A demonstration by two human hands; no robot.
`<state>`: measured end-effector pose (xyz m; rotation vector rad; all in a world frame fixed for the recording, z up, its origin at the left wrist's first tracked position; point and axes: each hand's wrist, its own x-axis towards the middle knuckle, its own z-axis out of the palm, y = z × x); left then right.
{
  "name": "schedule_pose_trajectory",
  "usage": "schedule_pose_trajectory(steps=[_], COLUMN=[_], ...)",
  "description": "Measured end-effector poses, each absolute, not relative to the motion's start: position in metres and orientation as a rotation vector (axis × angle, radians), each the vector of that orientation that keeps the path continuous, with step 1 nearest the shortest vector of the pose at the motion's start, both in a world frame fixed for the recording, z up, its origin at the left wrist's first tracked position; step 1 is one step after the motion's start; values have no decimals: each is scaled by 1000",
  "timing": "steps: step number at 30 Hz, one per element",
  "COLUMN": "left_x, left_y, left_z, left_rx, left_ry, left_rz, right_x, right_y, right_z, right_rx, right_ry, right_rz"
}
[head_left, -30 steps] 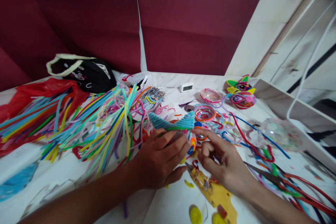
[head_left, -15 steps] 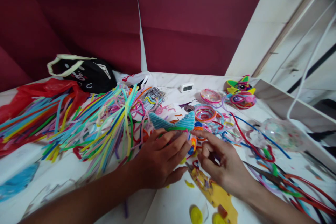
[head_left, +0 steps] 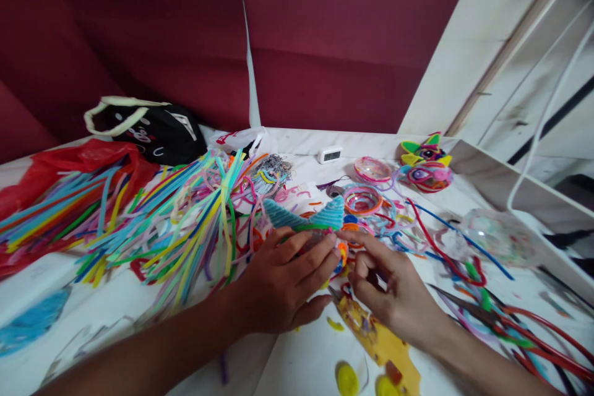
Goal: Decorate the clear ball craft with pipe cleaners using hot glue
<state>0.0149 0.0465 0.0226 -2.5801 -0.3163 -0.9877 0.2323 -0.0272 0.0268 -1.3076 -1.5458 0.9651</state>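
Note:
My left hand (head_left: 281, 281) is wrapped over a small craft piece (head_left: 306, 218) on the white table (head_left: 297, 359); the piece has two pale blue pipe-cleaner ears and an orange and blue spot at its side. My right hand (head_left: 394, 288) is beside it, forefinger stretched out with its tip touching the piece's right side, the other fingers curled in. What lies under my left palm is hidden.
A big heap of coloured pipe cleaners (head_left: 153, 216) covers the left, with a red plastic bag (head_left: 69, 158) and a black bag (head_left: 148, 127) behind. Coiled rings (head_left: 362, 199), a finished star-eared piece (head_left: 427, 164), a small white clock (head_left: 330, 154) and a clear ball (head_left: 499, 235) lie right. Yellow scraps (head_left: 380, 346) are near me.
My right hand's fingers have curled in slightly and its forefinger has shifted a little along the piece. The left hand has hardly moved.

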Motion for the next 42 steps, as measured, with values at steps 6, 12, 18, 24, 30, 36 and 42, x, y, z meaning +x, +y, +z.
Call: schedule_pose_trajectory(steps=[6, 12, 18, 24, 30, 36, 42], left_x=[15, 15, 16, 16, 14, 17, 14], left_y=[47, 49, 50, 50, 52, 53, 56], left_z=[23, 25, 28, 29, 30, 31, 40], left_rx=[-2593, -2633, -2655, -2655, -2658, -2599, -2617], left_ry=[-310, -330, -335, -343, -340, -314, -267], left_rz=[-1005, -1047, -1048, -1014, -985, -1033, -1013], right_x=[232, 233, 234, 237, 236, 248, 282], right_y=[-27, -26, -23, -20, -17, -25, -63], right_z=[29, 29, 29, 31, 32, 52, 50], right_rx=[-1299, -1284, -1284, -1343, -1397, -1395, -1514], right_ry=[-1599, -1672, -1806, -1904, -1956, -1971, -2157], right_rz=[973, 899, 778, 707, 674, 653, 252])
